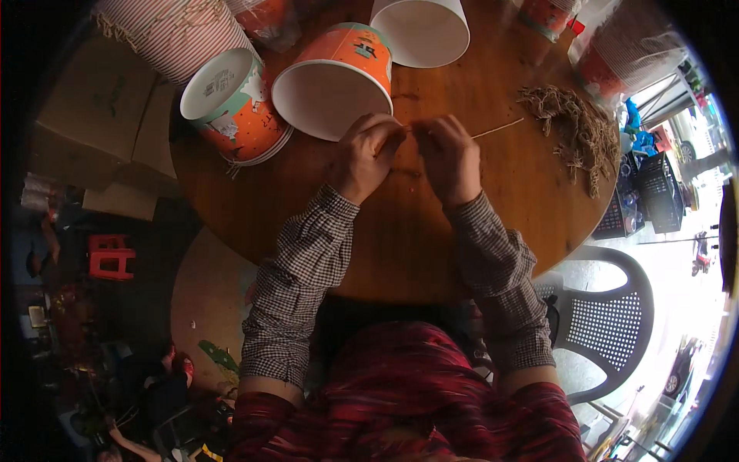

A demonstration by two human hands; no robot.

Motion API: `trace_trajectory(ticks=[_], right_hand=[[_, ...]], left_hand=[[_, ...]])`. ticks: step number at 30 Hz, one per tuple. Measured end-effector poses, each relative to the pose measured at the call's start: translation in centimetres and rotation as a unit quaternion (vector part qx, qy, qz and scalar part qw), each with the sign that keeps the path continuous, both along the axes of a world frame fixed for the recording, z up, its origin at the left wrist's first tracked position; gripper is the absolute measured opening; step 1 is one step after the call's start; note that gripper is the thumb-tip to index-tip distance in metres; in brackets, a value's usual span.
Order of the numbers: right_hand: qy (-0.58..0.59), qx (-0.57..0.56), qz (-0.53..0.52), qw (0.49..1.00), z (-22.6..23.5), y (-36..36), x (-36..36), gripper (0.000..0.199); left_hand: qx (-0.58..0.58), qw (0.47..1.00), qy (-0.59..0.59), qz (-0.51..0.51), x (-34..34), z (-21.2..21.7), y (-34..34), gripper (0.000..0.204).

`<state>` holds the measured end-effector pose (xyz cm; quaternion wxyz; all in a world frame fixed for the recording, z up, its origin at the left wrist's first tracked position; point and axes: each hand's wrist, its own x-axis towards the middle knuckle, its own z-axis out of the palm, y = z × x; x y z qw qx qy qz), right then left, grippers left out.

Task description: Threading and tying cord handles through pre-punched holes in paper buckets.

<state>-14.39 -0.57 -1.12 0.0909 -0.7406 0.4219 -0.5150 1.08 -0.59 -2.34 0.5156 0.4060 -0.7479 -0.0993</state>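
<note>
Both of my hands meet over the middle of a round wooden table. My left hand and my right hand each pinch a thin pale paper cord, and its free end runs off to the right across the table. An orange paper bucket lies on its side just beyond my left hand, with its open white mouth facing me. A pile of brown twisted cords lies on the table to the right of my right hand.
A second orange bucket lies on its side at the left, and a white one stands at the far edge. Striped bucket stacks sit at the back left. Grey plastic chair at the right. Cardboard boxes at the left.
</note>
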Motion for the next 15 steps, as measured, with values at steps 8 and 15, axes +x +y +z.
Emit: trace_trajectory(ticks=[8, 15], right_hand=[[-0.268, 0.353, 0.106, 0.89, 0.4, -0.9, -2.2, 0.011], [-0.188, 0.279, 0.127, 0.933, 0.8, -0.3, -1.7, 0.017]], left_hand=[[0.162, 0.971, 0.141, -0.103, 0.4, 0.1, 0.0, 0.018], [0.221, 0.949, 0.188, -0.127, 0.7, 0.6, 0.2, 0.022]])
